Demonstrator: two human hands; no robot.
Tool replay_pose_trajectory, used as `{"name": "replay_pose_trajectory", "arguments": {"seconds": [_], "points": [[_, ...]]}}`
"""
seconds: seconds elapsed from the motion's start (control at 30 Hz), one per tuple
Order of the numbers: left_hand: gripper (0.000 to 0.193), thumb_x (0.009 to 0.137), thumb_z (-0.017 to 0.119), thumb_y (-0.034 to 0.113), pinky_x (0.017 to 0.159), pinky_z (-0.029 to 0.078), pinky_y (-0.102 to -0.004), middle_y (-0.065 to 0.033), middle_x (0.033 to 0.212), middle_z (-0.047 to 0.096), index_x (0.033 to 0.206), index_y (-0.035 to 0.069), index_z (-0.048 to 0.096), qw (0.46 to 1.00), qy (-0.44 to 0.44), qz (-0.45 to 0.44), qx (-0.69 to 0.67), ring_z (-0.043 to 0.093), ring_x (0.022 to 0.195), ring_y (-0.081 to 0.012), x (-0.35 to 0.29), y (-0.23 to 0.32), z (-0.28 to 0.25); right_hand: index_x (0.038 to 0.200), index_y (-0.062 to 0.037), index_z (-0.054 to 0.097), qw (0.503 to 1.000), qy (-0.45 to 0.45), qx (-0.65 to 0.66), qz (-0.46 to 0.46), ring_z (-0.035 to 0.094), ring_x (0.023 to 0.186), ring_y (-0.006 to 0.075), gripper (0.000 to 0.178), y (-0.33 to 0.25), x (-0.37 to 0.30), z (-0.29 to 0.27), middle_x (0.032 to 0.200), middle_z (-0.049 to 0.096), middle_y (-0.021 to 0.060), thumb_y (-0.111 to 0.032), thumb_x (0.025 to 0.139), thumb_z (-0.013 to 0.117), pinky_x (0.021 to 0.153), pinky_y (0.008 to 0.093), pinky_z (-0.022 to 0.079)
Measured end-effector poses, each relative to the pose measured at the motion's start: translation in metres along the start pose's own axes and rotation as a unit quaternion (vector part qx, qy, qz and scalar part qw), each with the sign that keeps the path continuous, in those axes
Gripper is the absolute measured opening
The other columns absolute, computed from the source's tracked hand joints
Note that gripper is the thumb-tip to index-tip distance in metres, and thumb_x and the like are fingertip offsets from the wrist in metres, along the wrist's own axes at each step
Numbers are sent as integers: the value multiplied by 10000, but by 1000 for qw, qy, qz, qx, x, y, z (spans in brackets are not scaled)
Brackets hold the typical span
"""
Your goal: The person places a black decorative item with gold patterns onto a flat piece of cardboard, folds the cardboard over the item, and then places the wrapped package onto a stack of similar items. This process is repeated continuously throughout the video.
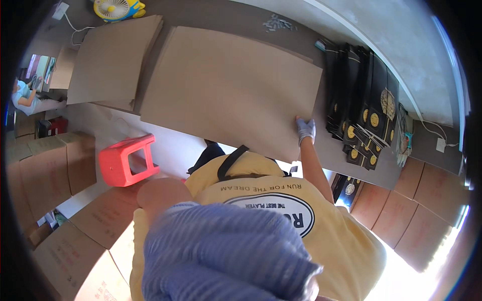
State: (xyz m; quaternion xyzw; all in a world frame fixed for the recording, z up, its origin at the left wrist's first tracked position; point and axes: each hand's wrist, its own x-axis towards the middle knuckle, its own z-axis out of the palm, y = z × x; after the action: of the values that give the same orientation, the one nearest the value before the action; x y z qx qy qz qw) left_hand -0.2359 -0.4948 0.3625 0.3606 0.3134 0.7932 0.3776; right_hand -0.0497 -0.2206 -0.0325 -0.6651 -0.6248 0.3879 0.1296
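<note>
Blurred left hand [226, 251] partly covers shirt print [271, 204]; right hand [306, 131] touches cardboard [231, 90].

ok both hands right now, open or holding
Left hand: too close and blurred to tell.
Right hand: at cardboard sheet's edge, grip can't be told.

a packing workshop by the look of it, a long grey worktable [213, 14] bearing big flat cardboard sheets [233, 88], piled black packaging with gold emblems [375, 103], brown cartons [396, 220] stacked at both sides, a red plastic stool [116, 161], a co-worker [26, 100] at far left
</note>
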Motion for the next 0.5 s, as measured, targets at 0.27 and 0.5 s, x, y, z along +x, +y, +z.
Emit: {"name": "replay_pose_trajectory", "arguments": {"seconds": [0.27,0.5], "points": [[223,840,630,200,598,427,-325,-34,754,562,657,133,522,994,-60,87,15,498,623,-186,3,41,-57,1140,38,599,996,8,-89,-3,632,987,281,549,17,62,11,1073,670,154,-326,757,751,881,354,469],[211,834,647,204,623,420,-330,-30,782,559,665,146,533,974,-63,194,98,497,653,-190,11,51,-48,1253,35,546,973,-104,-195,-69,584,1117,355,711,-70,57,12,1204,616,215,-471,773,682,932,398,454]]}}
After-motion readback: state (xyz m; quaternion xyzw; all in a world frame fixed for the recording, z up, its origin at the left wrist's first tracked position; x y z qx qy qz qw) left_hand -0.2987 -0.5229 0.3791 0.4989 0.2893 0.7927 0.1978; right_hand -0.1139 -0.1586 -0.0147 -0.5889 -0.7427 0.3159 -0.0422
